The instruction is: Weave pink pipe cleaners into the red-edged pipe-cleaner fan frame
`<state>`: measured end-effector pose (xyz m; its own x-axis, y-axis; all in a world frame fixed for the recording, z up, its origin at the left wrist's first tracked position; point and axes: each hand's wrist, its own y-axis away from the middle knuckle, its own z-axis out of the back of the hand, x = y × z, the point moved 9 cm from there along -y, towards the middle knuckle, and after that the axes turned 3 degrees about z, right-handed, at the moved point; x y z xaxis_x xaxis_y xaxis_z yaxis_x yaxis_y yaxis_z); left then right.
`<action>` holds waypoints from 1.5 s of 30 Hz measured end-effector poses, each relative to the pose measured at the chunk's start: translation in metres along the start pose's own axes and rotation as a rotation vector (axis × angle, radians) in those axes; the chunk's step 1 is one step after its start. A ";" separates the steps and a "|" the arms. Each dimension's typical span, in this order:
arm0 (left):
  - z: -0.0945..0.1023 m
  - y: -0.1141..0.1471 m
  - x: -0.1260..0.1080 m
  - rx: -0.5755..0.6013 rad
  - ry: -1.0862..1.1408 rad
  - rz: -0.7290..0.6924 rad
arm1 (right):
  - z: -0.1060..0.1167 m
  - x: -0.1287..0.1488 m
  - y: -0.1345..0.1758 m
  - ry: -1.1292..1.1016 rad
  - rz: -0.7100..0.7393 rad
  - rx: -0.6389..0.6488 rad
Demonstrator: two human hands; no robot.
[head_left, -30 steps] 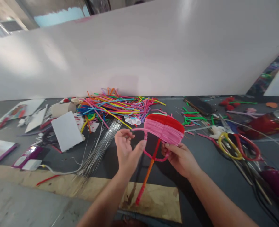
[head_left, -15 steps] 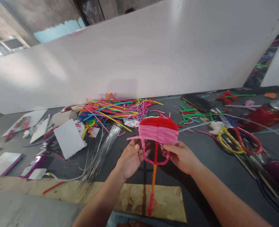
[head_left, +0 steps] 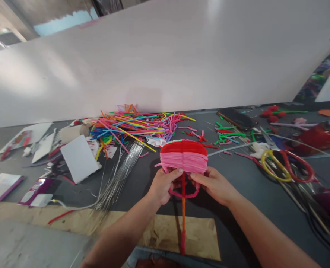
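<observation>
Pipe-cleaner piece [head_left: 194, 163], red over pink, held near center over dark table [head_left: 142, 195]. Pile of loose pipe cleaners [head_left: 137, 126] far, left of center; wire bundle [head_left: 120, 178] just nearer. Scissors [head_left: 286, 169] lie right. Left hand [head_left: 162, 187] pinches lower edge, thumb beside the stem; right hand [head_left: 216, 185] grips lower right edge, thumb in front. Stem [head_left: 183, 212] runs down between hands. Pink loop [head_left: 193, 195] hangs below, crossing it. Short pink end [head_left: 158, 165] pokes out left.

Soft glare across white panel [head_left: 176, 63]
</observation>
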<state>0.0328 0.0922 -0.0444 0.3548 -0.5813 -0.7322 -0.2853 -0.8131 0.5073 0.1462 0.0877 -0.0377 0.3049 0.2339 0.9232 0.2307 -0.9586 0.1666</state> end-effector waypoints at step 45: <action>-0.005 0.006 -0.012 -0.043 0.177 -0.186 | -0.032 0.062 0.042 1.314 0.716 -0.339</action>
<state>0.0307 0.0940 -0.0302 0.5486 -0.4150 -0.7258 -0.1644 -0.9047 0.3931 0.1447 0.0569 0.0373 -0.7917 -0.4071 0.4555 0.1249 -0.8377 -0.5317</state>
